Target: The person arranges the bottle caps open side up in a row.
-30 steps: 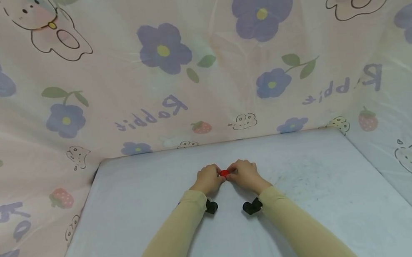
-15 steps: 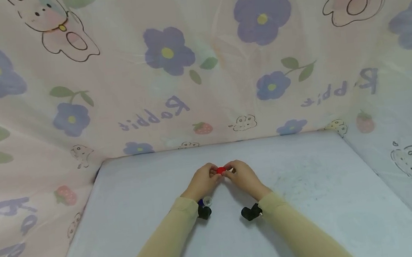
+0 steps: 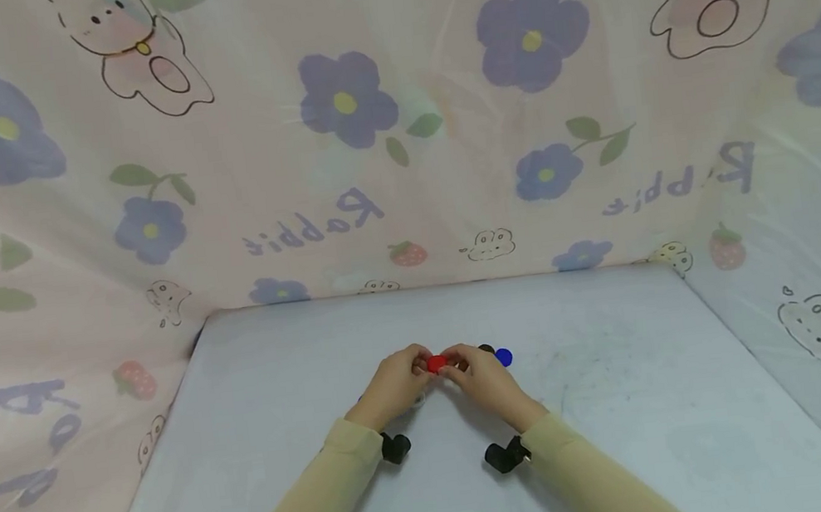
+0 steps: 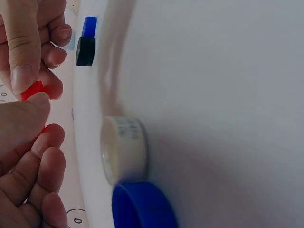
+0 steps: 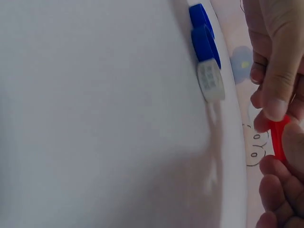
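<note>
Both hands have drawn nearer the body, uncovering a blue cap point(image 3: 504, 356) and black cap point(image 3: 486, 350) on the worktop point(image 3: 621, 401); left hand point(image 3: 392, 388) and right hand point(image 3: 480, 377) pinch one red cap point(image 3: 436, 363) between fingertips, raised above the surface, seemingly to work it.

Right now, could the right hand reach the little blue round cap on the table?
Probably yes: the blue round cap lies just beside the right hand with nothing between, but that hand pinches the small red plastic piece together with the left hand.
</note>
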The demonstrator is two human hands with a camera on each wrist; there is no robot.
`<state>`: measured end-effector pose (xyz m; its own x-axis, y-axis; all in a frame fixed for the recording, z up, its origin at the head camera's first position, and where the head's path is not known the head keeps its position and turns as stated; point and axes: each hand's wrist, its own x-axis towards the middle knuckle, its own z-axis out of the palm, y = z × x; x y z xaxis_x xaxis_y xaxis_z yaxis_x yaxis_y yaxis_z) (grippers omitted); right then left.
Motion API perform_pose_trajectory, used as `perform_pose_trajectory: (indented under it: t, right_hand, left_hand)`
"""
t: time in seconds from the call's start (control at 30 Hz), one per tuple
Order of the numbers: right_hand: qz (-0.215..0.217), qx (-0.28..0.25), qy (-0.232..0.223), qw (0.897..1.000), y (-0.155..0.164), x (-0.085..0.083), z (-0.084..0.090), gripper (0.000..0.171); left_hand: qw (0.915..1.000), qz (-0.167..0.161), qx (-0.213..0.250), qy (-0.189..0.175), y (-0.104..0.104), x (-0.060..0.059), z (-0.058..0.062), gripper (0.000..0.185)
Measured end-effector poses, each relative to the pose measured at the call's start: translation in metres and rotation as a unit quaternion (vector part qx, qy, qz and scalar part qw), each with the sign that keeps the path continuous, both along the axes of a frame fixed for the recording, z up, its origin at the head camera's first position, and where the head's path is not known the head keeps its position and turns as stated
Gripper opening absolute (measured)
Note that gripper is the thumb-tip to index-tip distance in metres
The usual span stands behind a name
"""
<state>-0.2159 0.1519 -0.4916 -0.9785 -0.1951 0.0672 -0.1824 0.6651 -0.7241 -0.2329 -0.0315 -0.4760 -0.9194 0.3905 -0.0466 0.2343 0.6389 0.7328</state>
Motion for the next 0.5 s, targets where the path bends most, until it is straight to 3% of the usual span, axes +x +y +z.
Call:
perform_pose_trajectory:
  t: [0.2, 0.5]
  right_hand:
    - [0.012, 0.002, 0.008, 1.000, 0.001, 0.008, -0.002, 0.026]
    - [0.026, -0.002, 0.017, 1.000, 0.001, 0.013, -0.005, 0.023]
  left_hand:
    - [0.9995, -0.013, -0.008, 0.027, -0.002, 0.007, 0.000, 0.021]
    - [0.9995, -0.016, -0.008, 0.026, -0.004, 0.014, -0.004, 0.023]
